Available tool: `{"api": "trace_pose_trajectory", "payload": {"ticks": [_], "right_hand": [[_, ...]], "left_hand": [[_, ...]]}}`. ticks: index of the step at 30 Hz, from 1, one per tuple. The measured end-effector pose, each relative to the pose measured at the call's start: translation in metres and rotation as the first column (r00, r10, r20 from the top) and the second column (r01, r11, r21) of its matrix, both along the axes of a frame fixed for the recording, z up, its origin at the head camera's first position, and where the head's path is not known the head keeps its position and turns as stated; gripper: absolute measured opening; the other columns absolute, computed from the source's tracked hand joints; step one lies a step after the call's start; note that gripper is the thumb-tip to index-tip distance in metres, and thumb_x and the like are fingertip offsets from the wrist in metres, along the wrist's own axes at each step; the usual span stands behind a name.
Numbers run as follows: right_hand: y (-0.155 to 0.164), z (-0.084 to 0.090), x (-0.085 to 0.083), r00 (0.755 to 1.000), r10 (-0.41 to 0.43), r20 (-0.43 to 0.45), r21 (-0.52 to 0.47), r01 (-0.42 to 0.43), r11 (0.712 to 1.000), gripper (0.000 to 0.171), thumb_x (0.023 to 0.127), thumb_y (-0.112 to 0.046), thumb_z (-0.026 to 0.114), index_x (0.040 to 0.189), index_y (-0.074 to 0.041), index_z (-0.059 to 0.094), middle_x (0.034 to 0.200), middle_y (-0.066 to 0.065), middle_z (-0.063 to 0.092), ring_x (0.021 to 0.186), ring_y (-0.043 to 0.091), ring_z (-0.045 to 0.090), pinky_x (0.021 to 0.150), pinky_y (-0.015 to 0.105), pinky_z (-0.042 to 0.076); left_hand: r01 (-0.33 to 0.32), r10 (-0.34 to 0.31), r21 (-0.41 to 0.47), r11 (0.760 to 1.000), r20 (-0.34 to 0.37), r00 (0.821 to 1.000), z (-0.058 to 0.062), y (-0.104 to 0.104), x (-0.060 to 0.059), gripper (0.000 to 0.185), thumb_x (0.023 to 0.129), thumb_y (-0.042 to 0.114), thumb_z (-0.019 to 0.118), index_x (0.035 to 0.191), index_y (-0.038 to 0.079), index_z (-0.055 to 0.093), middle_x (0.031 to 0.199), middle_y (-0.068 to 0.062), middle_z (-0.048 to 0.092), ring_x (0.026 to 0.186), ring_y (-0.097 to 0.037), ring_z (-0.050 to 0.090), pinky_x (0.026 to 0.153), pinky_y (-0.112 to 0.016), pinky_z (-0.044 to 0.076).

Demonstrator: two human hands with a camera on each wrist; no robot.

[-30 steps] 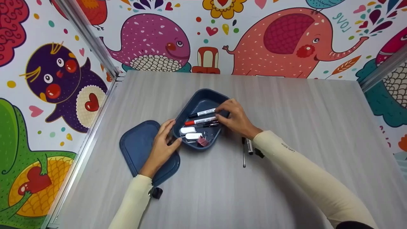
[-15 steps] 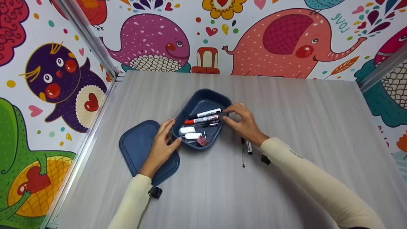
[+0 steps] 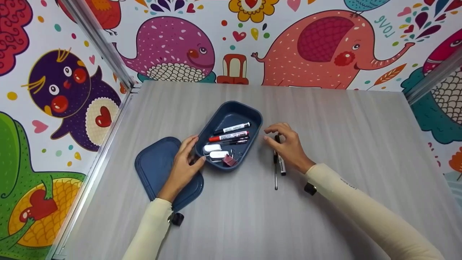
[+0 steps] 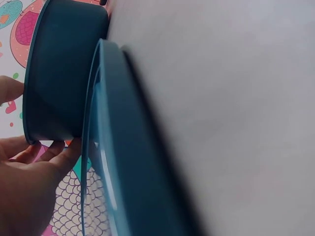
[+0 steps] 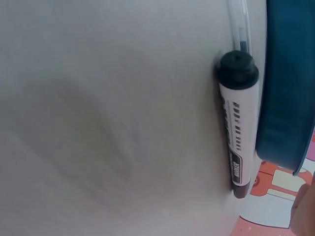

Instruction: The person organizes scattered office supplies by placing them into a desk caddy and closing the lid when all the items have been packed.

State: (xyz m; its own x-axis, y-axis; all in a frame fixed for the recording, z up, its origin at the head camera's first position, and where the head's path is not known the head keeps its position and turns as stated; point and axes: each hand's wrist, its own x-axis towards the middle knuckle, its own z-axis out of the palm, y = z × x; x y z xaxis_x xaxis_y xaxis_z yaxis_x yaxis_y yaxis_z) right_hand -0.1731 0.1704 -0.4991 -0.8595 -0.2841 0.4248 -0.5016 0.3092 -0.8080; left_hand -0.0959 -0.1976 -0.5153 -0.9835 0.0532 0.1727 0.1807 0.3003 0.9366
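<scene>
A dark blue plastic box lies uncovered on the table, holding a black-capped marker, a red marker, dark pens, two white oblong pieces and a small dark-pink item. My left hand holds the box's near-left corner between thumb and fingers; the left wrist view shows fingertips against its wall. To the right of the box, my right hand hovers with thumb and fingers apart and nothing between them. Beneath it lie another marker and a clear-barrelled pen.
The matching blue lid lies left of the box, partly under my left hand and forearm. A patterned wall bounds the table's back, and a metal rail runs along its left side.
My right hand has drawn back rightward from over the box, leaving the black-capped marker and red marker inside. More of the pen and marker on the table shows. My left hand stays put.
</scene>
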Motion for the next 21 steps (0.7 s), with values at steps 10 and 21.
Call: {"api": "trace_pose_trajectory", "payload": {"ticks": [10,21], "right_hand": [[0.017,-0.011,0.012,0.998,-0.055,0.000,-0.044,0.055,0.998,0.021,0.095,0.003,0.083,0.115,-0.006,0.081,0.116,0.012,0.076,0.109,0.034,0.061,0.093,0.045,0.045],[0.031,-0.014,0.031,0.973,-0.127,0.193,-0.094,0.147,0.985,0.018,0.097,0.001,0.082,0.115,0.002,0.081,0.115,0.014,0.075,0.108,0.033,0.057,0.092,0.038,0.040]], "left_hand": [[-0.004,0.004,-0.010,1.000,-0.007,1.000,0.000,0.000,0.000,0.071,0.098,0.004,0.078,0.163,-0.002,0.049,0.171,-0.017,0.041,0.155,-0.038,0.041,0.118,-0.063,0.043],[-0.009,0.009,-0.032,0.999,0.011,1.000,0.001,0.001,0.001,0.072,0.099,0.006,0.078,0.164,-0.001,0.048,0.172,-0.016,0.040,0.156,-0.039,0.040,0.118,-0.065,0.043]]}}
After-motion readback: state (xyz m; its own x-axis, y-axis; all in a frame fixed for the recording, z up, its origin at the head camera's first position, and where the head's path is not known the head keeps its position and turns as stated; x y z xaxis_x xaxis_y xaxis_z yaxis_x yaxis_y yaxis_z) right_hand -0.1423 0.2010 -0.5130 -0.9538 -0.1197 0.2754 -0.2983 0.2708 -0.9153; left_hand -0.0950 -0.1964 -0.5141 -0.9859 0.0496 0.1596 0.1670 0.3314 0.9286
